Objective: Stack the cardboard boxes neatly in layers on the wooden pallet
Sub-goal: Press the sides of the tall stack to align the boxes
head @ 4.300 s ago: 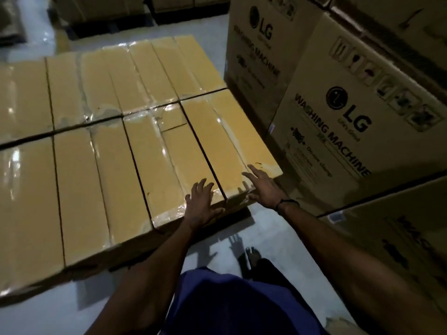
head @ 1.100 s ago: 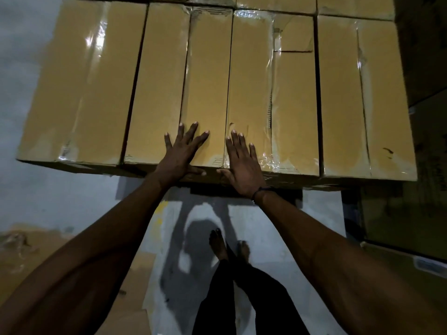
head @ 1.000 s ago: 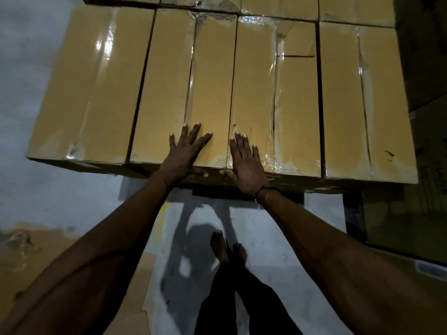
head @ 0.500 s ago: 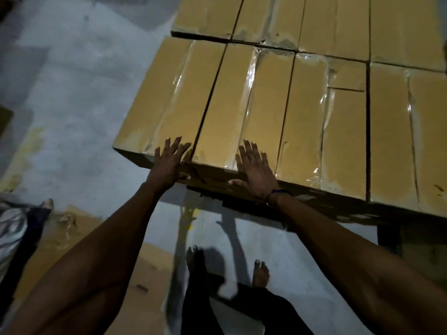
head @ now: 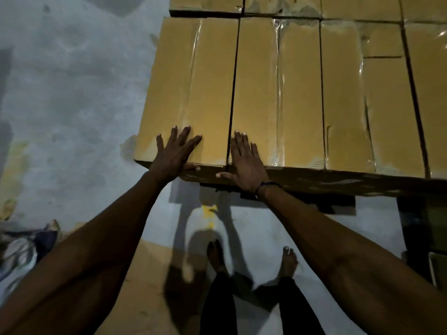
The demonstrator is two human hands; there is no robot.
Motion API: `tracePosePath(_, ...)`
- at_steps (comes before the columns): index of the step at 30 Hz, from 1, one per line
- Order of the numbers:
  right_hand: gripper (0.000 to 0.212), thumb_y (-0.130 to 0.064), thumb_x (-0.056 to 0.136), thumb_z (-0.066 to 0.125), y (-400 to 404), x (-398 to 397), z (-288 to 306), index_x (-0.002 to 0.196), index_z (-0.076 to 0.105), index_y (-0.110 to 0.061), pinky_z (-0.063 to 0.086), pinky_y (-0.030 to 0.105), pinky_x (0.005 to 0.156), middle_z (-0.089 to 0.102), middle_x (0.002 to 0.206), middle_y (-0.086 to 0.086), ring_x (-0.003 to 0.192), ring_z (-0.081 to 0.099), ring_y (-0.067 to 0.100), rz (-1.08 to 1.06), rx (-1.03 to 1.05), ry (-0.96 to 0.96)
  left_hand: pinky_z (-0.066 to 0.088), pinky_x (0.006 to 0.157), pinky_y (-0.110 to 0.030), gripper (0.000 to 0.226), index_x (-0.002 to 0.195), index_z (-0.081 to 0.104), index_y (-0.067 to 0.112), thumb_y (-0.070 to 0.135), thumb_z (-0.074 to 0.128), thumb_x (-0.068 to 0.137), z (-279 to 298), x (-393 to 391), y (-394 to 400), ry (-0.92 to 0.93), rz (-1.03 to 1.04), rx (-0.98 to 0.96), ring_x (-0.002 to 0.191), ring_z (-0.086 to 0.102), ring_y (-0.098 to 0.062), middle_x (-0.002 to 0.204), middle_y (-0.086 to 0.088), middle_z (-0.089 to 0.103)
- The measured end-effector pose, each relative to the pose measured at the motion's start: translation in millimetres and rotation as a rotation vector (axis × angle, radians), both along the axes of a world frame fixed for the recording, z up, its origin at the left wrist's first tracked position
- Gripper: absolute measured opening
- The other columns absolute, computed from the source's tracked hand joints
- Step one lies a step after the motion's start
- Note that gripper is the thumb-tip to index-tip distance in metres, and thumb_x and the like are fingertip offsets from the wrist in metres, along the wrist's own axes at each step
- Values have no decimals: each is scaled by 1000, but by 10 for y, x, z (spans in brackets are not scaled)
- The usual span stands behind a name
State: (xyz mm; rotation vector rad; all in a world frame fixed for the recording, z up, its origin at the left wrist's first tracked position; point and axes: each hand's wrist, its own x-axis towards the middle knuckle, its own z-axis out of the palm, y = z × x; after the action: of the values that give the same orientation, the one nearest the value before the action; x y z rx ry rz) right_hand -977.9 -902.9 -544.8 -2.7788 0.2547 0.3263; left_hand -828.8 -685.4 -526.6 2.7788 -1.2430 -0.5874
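Honestly, with left hand (head: 174, 155) and right hand (head: 244, 160) flat, fingers spread, gripping nothing, push both boxes evenly beside the gap (head: 231, 97).

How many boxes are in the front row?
4: first box under the left hand, second box under the right hand, third box, fourth box cut off; more may follow.

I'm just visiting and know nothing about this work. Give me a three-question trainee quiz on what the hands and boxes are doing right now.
1. True or false: the left hand rests flat on the end box at the row's left corner.
2. Which box does the right hand press? A) second box B) a washing machine carton C) none
3. Fill in: the wristband is on the ___ wrist.

Key: 1 true; 2 A; 3 right.
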Motion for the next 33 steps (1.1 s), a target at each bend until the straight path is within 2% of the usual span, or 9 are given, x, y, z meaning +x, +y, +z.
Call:
tracePosePath(4, 100, -67, 98, 46, 83, -17, -92, 163, -2, -8, -5, 45, 127, -14, 170, 10, 157, -13, 26, -65, -27, -79, -2, 115, -74, 91, 162, 9, 43, 75, 49, 87, -142, 39, 58, 79, 8, -114, 157, -11, -35, 172, 4, -11)
tracePosePath(7, 92, -58, 101, 50, 80, -12, -138, 164, 4, -10, -2, 44, 128, -9, 171, 8, 158, -11, 24, -90, -20, -101, -5, 115, -73, 90, 162, 7, 45, 77, 43, 86, -196, 27, 46, 107, 17, -174, 157, -14, -34, 171, 6, -14)
tracePosePath(11, 86, -50, 102, 54, 99, 14, -142, 164, 8, -12, -3, 41, 127, -4, 172, 6, 158, -7, 22, -120, -32, -102, -10, 114, -73, 87, 162, 8, 45, 71, 48, 89, -230, 65, 18, 133, 10, -229, 156, -18, -33, 171, 6, -15)
tracePosePath(19, 79, -54, 104, 47, 118, 7, -180, 164, 14, -13, 1, 41, 129, 2, 172, 4, 159, -3, 20, -152, -39, -153, -10, 113, -74, 87, 162, 13, 43, 65, 57, 91, -297, 167, -1, 148, -1, -260, 156, -16, -36, 172, 4, -11)
tracePosePath(23, 76, -56, 106, 41, 144, 2, -156, 163, 17, -13, -3, 38, 128, 4, 172, 3, 159, -2, 19, -179, -12, -198, -9, 112, -75, 86, 162, 14, 43, 64, 58, 91, -307, 228, -27, 150, -8, -260, 156, -15, -38, 172, 3, -10)
tracePosePath(33, 72, -53, 105, 46, 190, 41, -167, 161, 24, -14, 5, 43, 128, 9, 172, 3, 159, 4, 20, -237, 3, -213, -12, 112, -74, 86, 162, 18, 40, 64, 59, 91, -321, 330, -59, 180, -17, -268, 155, -16, -38, 172, 0, -9)
